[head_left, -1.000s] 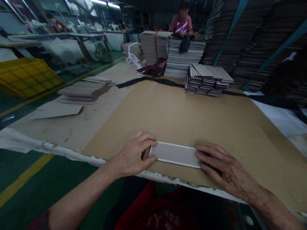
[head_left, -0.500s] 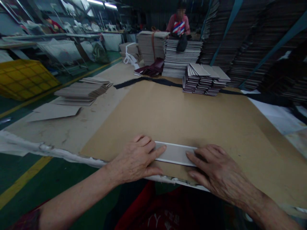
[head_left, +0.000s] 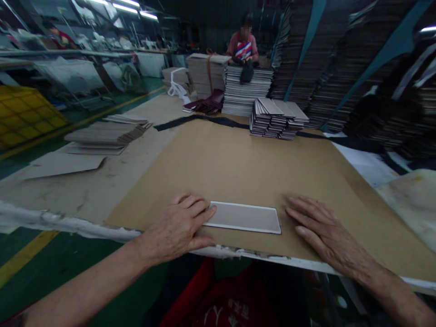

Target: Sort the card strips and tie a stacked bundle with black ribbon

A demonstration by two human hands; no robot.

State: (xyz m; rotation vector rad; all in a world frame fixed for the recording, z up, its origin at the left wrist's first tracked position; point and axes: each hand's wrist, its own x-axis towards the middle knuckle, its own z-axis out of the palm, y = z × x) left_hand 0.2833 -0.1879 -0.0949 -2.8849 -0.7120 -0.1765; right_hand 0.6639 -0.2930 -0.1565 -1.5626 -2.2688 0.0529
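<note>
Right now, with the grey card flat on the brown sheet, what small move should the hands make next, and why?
Probably bring the right hand back onto the card. It rests flat on the brown sheet just clear of the card's right end, while the left hand touches the left end, so only one end is steadied.

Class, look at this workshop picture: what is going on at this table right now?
A person works at a brown cardboard-covered table. Their left hand rests its fingertips on the left end of a flat grey rectangular card with a white border. The right hand lies flat on the cardboard just right of the card, apart from it. Stacks of similar cards stand farther back.
</note>
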